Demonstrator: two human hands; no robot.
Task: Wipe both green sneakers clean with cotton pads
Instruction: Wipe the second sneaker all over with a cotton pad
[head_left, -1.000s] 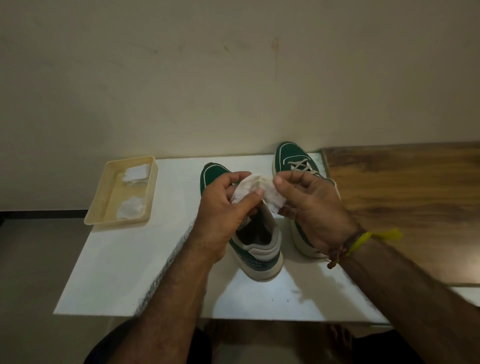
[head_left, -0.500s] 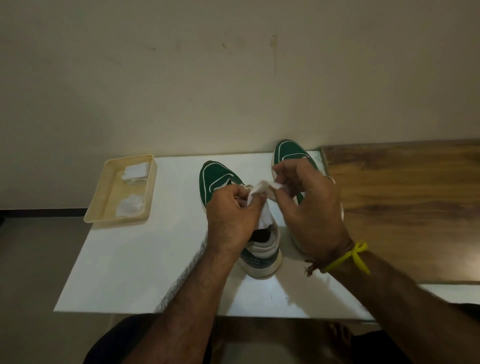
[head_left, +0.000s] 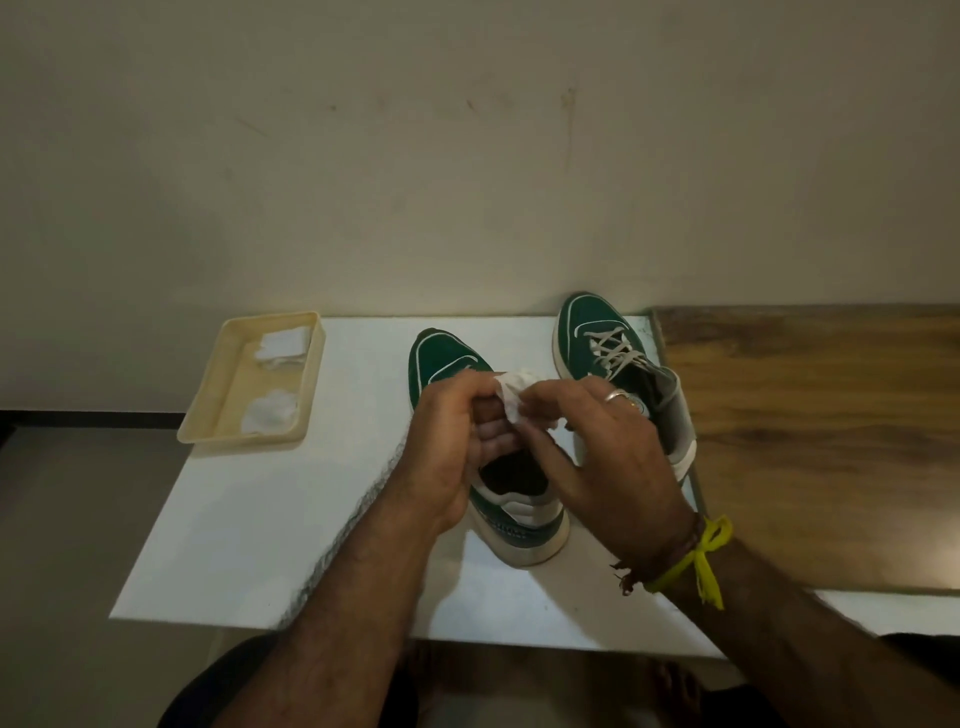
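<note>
Both arms are bare and hairy, the right hand (head_left: 602, 441) has a shiny ring (head_left: 615, 396) on one finger, and a yellow string (head_left: 698, 558) with a brownish thread band is tied round the right wrist

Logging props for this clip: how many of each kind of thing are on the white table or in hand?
Green sneakers: 2
Cotton pads: 3, one held by both hands, two in the tray
Cream tray: 1
Total: 6

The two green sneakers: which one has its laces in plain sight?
The green sneaker farther right, beside the wooden board; hands cover the other green sneaker's lacing.
</note>
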